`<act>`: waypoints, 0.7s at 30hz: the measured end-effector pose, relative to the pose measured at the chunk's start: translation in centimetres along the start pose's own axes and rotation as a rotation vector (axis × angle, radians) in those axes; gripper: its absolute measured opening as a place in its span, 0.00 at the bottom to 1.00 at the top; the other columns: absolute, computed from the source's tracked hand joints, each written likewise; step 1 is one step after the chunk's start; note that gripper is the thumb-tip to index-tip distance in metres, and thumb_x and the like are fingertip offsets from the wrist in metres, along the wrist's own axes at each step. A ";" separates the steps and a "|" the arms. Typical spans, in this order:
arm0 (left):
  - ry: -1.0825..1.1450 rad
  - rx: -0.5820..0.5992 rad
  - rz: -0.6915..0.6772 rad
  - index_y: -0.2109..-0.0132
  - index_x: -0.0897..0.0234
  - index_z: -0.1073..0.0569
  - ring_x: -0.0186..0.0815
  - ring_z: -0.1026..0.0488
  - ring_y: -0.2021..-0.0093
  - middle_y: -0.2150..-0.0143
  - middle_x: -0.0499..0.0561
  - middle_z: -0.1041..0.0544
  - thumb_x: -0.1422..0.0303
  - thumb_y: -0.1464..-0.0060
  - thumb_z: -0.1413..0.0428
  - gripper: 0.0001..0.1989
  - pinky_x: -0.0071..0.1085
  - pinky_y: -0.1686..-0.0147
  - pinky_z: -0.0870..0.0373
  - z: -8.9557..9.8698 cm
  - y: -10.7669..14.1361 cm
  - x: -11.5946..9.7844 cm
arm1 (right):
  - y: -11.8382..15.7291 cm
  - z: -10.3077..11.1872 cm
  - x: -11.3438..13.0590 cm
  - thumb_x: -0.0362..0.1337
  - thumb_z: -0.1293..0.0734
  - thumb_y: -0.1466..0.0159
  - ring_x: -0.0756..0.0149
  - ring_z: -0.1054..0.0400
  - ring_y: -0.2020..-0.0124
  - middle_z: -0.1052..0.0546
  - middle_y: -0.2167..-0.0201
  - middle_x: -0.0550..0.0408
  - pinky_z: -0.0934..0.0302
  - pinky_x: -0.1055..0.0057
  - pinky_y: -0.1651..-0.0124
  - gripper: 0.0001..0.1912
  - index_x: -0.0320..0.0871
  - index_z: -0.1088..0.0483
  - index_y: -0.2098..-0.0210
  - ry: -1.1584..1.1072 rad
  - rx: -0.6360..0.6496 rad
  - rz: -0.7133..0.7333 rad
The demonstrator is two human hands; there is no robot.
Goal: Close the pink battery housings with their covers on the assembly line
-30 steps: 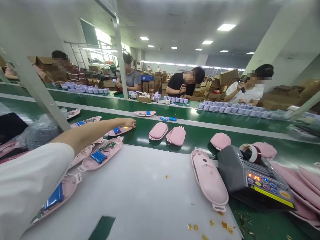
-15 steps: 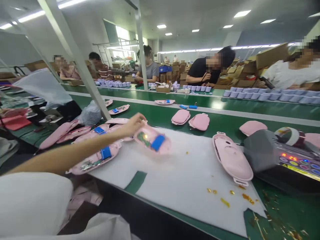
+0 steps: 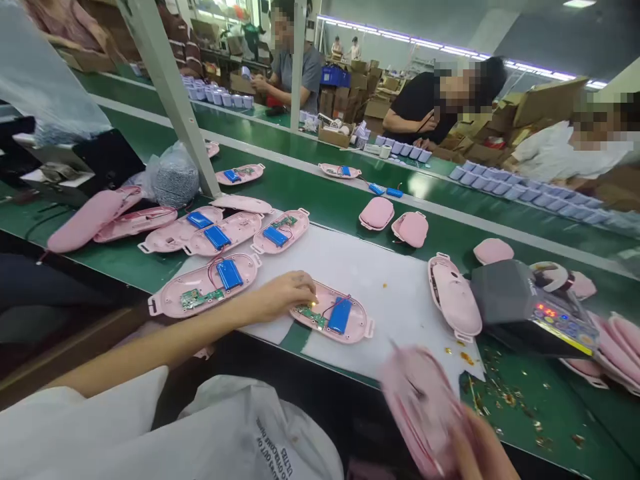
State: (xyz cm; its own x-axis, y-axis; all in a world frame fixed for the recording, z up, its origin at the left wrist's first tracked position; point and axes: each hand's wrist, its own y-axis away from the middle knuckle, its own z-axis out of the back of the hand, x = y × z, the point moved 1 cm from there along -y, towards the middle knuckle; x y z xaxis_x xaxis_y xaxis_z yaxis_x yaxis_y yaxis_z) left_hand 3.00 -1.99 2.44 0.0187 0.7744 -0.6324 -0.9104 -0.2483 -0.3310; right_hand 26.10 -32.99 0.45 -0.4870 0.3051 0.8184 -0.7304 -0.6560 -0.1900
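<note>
My left hand (image 3: 287, 295) is closed on the near-left end of an open pink plastic shell (image 3: 361, 328) lying on the white sheet. Inside that shell are a blue battery (image 3: 340, 315), thin wires and a green circuit board (image 3: 311, 316) with a small glowing light. At the lower right, my right hand (image 3: 480, 447) grips another pink shell half (image 3: 423, 407), raised off the table at the bench's front edge and blurred by motion. Its fingers are partly cut off by the frame's bottom. Left of my left hand lies a similar shell (image 3: 173, 293) with its own battery and board.
More pink shells (image 3: 280, 230) with batteries crowd the left side. A grey tape dispenser (image 3: 515, 310) stands on the right, beside a closed pink case (image 3: 454, 297). Tape scraps (image 3: 510, 400) litter the green bench. A metal post (image 3: 170, 87) rises at left; co-workers sit across.
My left hand has brought the shell with the battery nearer and down onto the white sheet. My right hand has come into view with another pink shell half. The view has tilted down.
</note>
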 end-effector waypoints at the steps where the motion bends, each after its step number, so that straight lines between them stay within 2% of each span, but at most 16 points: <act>1: 0.065 -0.060 0.017 0.56 0.64 0.21 0.38 0.27 0.56 0.57 0.57 0.23 0.68 0.34 0.51 0.14 0.34 0.53 0.30 -0.1 0.1 0.4 | -1.9 -1.2 1.2 0.54 0.35 0.34 0.56 0.30 0.53 0.25 0.53 0.48 0.33 0.61 0.50 0.23 0.42 0.26 0.53 0.021 0.057 0.022; 5: 0.352 -0.342 0.273 0.55 0.64 0.19 0.33 0.24 0.64 0.64 0.53 0.22 0.66 0.36 0.48 0.13 0.28 0.62 0.27 -0.8 0.6 1.0 | -9.6 -6.2 6.2 0.54 0.39 0.33 0.55 0.29 0.52 0.24 0.52 0.48 0.35 0.63 0.51 0.23 0.42 0.25 0.53 0.059 0.323 0.166; 8: 0.476 -0.556 0.404 0.57 0.66 0.19 0.35 0.22 0.66 0.66 0.53 0.19 0.64 0.38 0.44 0.12 0.29 0.64 0.25 -0.8 0.8 0.5 | -12.1 -8.4 9.1 0.48 0.39 0.31 0.60 0.28 0.56 0.23 0.55 0.51 0.34 0.68 0.56 0.18 0.43 0.25 0.54 0.090 0.355 0.322; 10: 0.379 -0.660 0.314 0.59 0.65 0.19 0.36 0.22 0.66 0.66 0.54 0.19 0.64 0.39 0.42 0.10 0.30 0.63 0.24 -0.5 0.9 -0.2 | -12.0 -8.8 10.7 0.43 0.40 0.29 0.65 0.28 0.61 0.22 0.60 0.53 0.36 0.71 0.61 0.14 0.44 0.25 0.54 0.178 0.300 0.491; 13: 0.009 -0.704 0.036 0.61 0.60 0.19 0.36 0.24 0.60 0.62 0.53 0.19 0.69 0.39 0.42 0.06 0.34 0.56 0.26 0.1 0.6 -1.4 | -10.2 -8.8 13.2 0.33 0.40 0.30 0.70 0.31 0.68 0.23 0.65 0.55 0.39 0.73 0.66 0.13 0.46 0.26 0.52 0.288 0.146 0.796; 15: -0.130 -0.773 -0.031 0.61 0.57 0.19 0.37 0.25 0.55 0.58 0.54 0.21 0.70 0.39 0.42 0.06 0.38 0.52 0.26 0.1 0.3 -1.8 | -8.9 -8.8 14.6 0.29 0.39 0.31 0.72 0.34 0.72 0.24 0.67 0.56 0.41 0.74 0.68 0.14 0.46 0.26 0.51 0.270 0.081 0.887; 16: -0.113 -0.822 -0.021 0.62 0.58 0.19 0.37 0.26 0.54 0.56 0.54 0.23 0.70 0.40 0.41 0.06 0.39 0.52 0.26 0.1 0.0 -1.9 | -8.4 -8.9 15.0 0.28 0.38 0.32 0.72 0.35 0.74 0.25 0.68 0.56 0.42 0.74 0.69 0.14 0.45 0.26 0.51 0.232 0.070 0.881; 18: 0.097 -0.889 0.042 0.65 0.61 0.19 0.38 0.26 0.53 0.55 0.55 0.24 0.70 0.41 0.40 0.05 0.36 0.54 0.25 -0.2 -0.5 -2.0 | -7.9 -9.2 15.1 0.31 0.37 0.32 0.72 0.38 0.76 0.26 0.70 0.56 0.44 0.73 0.72 0.11 0.44 0.25 0.53 0.144 0.075 0.787; 21: 0.576 -0.820 0.274 0.67 0.66 0.24 0.37 0.23 0.60 0.61 0.54 0.23 0.70 0.47 0.36 0.05 0.30 0.64 0.24 -0.7 -1.0 -1.5 | -8.2 -9.9 13.9 0.38 0.35 0.32 0.68 0.34 0.71 0.24 0.66 0.53 0.42 0.72 0.71 0.09 0.43 0.24 0.57 0.054 0.089 0.599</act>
State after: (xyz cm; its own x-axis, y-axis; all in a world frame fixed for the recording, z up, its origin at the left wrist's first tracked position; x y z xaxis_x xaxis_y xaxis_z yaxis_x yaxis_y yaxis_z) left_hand 4.18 -3.34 3.24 0.2446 0.2903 -0.9251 -0.3566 -0.8603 -0.3642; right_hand 20.58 -16.57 7.99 -0.8263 -0.1019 0.5540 -0.2799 -0.7792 -0.5608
